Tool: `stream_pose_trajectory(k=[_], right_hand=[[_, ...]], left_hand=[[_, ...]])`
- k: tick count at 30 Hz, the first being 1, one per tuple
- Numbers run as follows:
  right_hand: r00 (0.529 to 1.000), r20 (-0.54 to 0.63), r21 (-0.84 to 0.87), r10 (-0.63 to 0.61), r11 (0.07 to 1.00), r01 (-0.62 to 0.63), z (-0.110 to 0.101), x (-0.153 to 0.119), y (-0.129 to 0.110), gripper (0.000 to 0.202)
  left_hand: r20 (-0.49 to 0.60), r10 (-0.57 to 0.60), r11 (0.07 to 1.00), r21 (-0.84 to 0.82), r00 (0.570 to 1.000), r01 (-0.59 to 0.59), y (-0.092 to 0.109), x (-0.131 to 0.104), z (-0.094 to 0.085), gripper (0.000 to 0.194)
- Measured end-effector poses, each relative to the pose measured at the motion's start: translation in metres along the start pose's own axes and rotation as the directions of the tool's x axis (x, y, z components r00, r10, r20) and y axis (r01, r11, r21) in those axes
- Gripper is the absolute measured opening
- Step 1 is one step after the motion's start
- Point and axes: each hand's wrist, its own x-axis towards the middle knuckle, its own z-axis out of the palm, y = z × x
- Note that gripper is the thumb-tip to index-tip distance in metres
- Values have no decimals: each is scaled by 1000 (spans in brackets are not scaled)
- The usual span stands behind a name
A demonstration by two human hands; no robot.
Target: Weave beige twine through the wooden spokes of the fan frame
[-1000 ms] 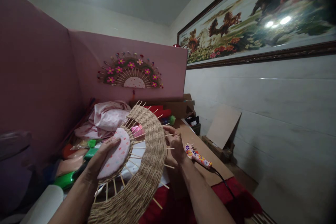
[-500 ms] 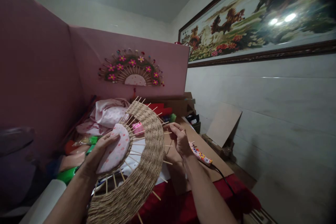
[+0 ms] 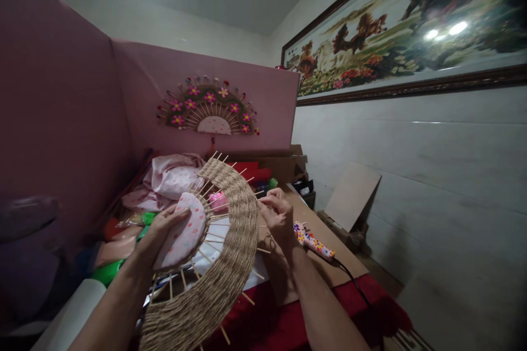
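A half-ring fan of woven brown twine on thin wooden sticks is held up in front of me, tilted. My left hand grips its half-round centre, covered in pale fabric with pink-red spots, thumb on top. My right hand is at the outer right edge of the woven band, fingers pinched together close to the stick ends. What lies between those fingertips is too small to make out. Bare stick tips stick out past the band along its rim.
A flower-patterned glue gun with a black cord lies on a cardboard sheet to the right. Pink fabric and green rolls are piled at left. A finished flowered fan hangs on the pink panel.
My right hand has moved slightly down and its fingers have turned inward against the band's edge. My left hand keeps its hold on the fan, and the view has shifted a little.
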Motion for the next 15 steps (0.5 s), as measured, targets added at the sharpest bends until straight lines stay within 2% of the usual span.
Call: stream_pose_trajectory(k=[8, 12, 15], right_hand=[[996, -19, -60, -90, 994, 89, -1, 0, -8, 8], [998, -20, -48, -62, 997, 61, 0, -2, -6, 8], [1000, 2, -1, -11, 1000, 11, 2, -4, -4, 11]], left_hand=[[-48, 2, 999, -31, 999, -4, 4, -2, 4, 23], [-87, 0, 998, -58, 996, -5, 8, -6, 8, 22], [-71, 0, 996, -85, 998, -6, 8, -7, 8, 24]])
